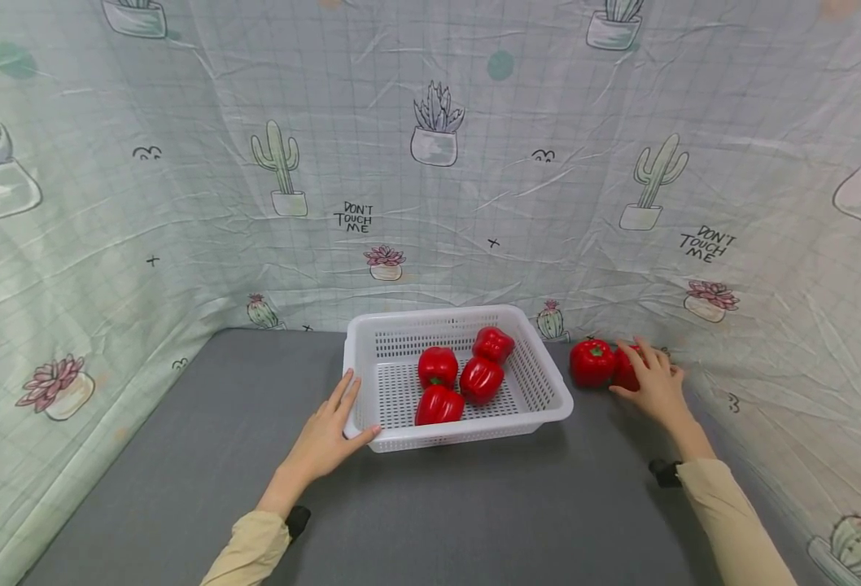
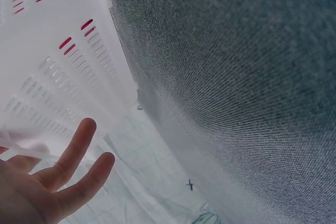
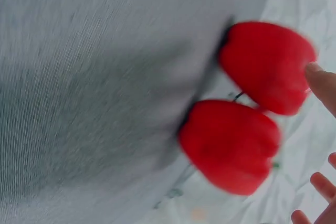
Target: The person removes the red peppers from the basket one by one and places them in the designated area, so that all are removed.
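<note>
A white plastic basket with slotted walls holds several red bell peppers. My left hand rests on its near left corner, fingers spread over the left rim and thumb on the front rim. In the left wrist view, two extended fingers show beside the slotted wall. Right of the basket, two more red bell peppers stand side by side. My right hand is over the right-hand pepper, partly hiding it; the other pepper sits just left. The right wrist view shows the right fingers spread apart.
A grey cloth-like tabletop lies under everything. Pale curtains printed with cacti and succulents hang behind the table and along both sides, close to the right hand and the loose peppers.
</note>
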Tool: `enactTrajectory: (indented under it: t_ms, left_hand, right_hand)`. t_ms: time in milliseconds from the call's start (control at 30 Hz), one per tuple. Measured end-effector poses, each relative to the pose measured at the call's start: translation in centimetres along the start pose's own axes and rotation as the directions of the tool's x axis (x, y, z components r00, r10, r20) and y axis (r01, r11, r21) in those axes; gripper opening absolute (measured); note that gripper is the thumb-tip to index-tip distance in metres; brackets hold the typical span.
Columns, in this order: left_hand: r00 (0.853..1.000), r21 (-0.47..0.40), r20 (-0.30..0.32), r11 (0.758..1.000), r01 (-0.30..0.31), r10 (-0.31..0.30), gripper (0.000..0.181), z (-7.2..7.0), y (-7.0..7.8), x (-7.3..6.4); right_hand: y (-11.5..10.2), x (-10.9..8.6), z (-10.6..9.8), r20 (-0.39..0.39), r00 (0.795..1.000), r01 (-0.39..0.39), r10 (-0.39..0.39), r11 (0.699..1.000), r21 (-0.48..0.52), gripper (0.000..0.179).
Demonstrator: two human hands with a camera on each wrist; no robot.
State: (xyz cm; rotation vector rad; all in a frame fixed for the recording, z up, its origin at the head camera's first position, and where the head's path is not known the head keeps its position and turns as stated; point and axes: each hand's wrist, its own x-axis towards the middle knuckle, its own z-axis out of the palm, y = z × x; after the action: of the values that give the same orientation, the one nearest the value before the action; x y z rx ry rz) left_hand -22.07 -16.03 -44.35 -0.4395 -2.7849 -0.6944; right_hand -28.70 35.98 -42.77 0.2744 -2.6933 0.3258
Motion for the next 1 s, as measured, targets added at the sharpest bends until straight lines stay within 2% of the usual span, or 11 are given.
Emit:
enactTrajectory:
  t_ms: [233, 600, 700, 833, 1000]
  left_hand:
    - [1.0, 0.005, 0.006, 1.0, -0.003, 0.003, 0.083, 0.0, 0.0, 0.0]
    - [1.0, 0.003, 0.001, 1.0, -0.007, 0.007, 0.083, 0.0, 0.0, 0.0]
    - [1.0, 0.0, -0.003, 1.0, -0.01, 0.01, 0.083, -0.1, 0.0, 0.0]
    - [1.0, -0.001, -0.009, 1.0, -0.018, 0.018, 0.083, -0.1, 0.0, 0.1]
    - [1.0, -0.003, -0.014, 1.0, -0.028, 0.028, 0.083, -0.1, -0.1, 0.1]
  right_hand:
    - [-3.2, -0.6, -0.9, -0.065, 0.995, 0.083, -0.081, 0.996, 0.035, 0.073]
    - [-6.9, -0.6, -1.6, -0.099, 0.979, 0.186, -0.177, 0.978, 0.089, 0.065]
    - [-7.8, -0.7, -1.7, -0.088, 0.977, 0.202, -0.194, 0.973, 0.107, 0.064]
    - [-9.1, -0.8, -1.7, -0.028, 0.976, 0.217, -0.215, 0.967, 0.136, 0.066]
    - [-10.6, -0.8, -1.3, 0.011, 0.96, 0.276, -0.281, 0.947, 0.164, 0.064]
